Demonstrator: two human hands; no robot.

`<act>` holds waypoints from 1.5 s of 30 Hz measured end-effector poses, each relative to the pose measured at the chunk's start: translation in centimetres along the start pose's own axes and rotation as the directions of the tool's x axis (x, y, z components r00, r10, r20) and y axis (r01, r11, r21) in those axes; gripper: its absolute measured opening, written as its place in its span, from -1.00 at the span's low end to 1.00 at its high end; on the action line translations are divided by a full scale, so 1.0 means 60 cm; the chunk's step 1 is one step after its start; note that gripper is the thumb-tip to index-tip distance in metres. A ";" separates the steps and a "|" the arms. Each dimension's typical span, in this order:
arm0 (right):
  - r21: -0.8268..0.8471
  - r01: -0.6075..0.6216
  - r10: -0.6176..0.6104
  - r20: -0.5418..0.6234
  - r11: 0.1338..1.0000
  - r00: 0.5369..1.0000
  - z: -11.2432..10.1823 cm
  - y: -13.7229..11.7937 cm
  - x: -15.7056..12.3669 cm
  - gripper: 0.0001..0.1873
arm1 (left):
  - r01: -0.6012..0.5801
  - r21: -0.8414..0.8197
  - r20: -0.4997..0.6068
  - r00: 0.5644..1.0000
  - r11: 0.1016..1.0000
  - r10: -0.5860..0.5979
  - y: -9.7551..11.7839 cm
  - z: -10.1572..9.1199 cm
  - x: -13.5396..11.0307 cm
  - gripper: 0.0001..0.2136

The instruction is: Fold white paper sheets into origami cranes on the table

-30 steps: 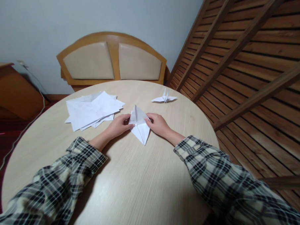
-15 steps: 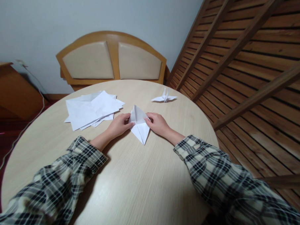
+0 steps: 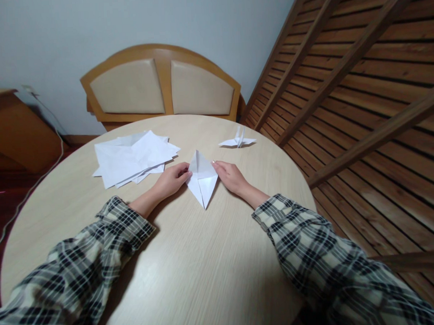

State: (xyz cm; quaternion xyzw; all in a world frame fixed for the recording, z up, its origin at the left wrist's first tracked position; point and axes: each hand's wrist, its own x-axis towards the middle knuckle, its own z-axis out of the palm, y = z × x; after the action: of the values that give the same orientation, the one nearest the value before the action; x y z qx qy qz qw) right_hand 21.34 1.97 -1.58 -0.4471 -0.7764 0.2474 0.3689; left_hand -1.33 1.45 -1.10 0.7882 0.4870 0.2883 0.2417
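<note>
A white sheet of paper folded into a diamond is between my hands over the middle of the round table, its sharp lower point towards me. A crease runs down its centre, and a slit splits the lower half. My left hand pinches the left corner, thumb on top and fingers partly hidden. At the right corner, my right hand is closed along the edge, with the thumb near the rim and the other fingers mostly out of sight. Beyond it stands a folded paper crane with its wings spread.
A loose stack of white paper sheets lies at the left back of the wooden table. Behind the table is a padded headboard. Slatted wood rises close on the right. A cable runs along the left.
The folded paper has turned slightly, its lower point swinging left. My right thumb has slid off the paper's face towards its right edge. My left thumb has drawn back a little.
</note>
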 end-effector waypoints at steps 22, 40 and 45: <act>0.258 0.025 -0.084 0.222 0.966 0.972 -0.013 0.033 0.008 -0.64 | 0.012 0.004 -0.025 1.000 1.000 -0.012 0.002 -0.001 -0.001 -0.91; 0.263 -0.023 -0.011 0.127 0.964 0.992 0.004 0.028 0.004 -0.71 | 0.015 -0.020 -0.033 0.999 1.000 -0.016 0.004 -0.001 0.000 -0.88; 0.224 0.021 -0.042 0.087 0.974 0.995 0.007 0.021 0.005 -0.81 | 0.019 -0.020 -0.032 0.999 1.000 -0.020 0.002 0.000 0.000 -0.88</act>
State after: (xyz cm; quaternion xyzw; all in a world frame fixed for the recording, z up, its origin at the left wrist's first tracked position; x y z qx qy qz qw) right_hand 21.54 2.79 -2.64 -0.3788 -0.7668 0.3469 0.3849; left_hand -1.27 1.40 -1.03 0.7763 0.4956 0.3032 0.2444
